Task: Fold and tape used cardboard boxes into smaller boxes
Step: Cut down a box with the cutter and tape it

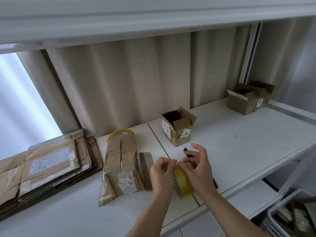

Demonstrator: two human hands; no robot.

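A roll of clear yellowish packing tape (pixel 183 182) stands on edge on the white table (pixel 248 144). My left hand (pixel 161 175) grips the roll from the left and pinches at its top. My right hand (pixel 198 168) grips it from the right, thumb and forefinger at the tape's top edge, other fingers spread. Just left of my hands lies a folded, partly taped cardboard box (pixel 121 163), flaps closed with a seam down the middle. Behind that box a second tape roll (pixel 119 133) is half hidden.
A stack of flattened cardboard (pixel 44 168) lies at the far left. A small open box (pixel 178 129) stands behind my hands, two more open boxes (pixel 248 98) at the back right. A dark utility knife (pixel 189 155) lies beyond my right hand. A white basket (pixel 280 209) sits low right.
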